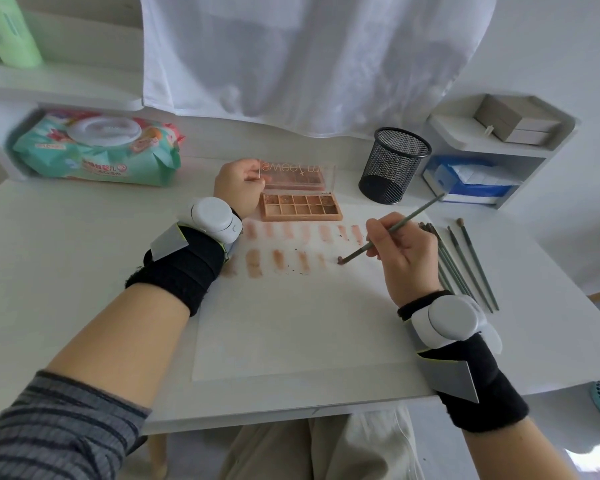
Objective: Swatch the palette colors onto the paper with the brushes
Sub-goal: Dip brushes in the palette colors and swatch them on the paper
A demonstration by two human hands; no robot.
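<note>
A peach palette (300, 206) of brown and pink pans lies open at the far edge of the white paper (302, 327). My left hand (238, 187) grips the left edge of its clear lid. My right hand (404, 256) holds a thin green brush (400, 226) like a pen. The brush tip touches the paper at a dark brown dab at the right end of the lower row. Two rows of pinkish-brown swatches (305, 233) run across the top of the paper. Several spare brushes (465, 261) lie to the right of the paper.
A black mesh cup (392, 166) stands behind the brushes. A green wet-wipe pack (94, 148) lies at the back left. A white shelf (492, 147) with a tissue box stands at the back right. A white curtain (309, 60) hangs behind the table.
</note>
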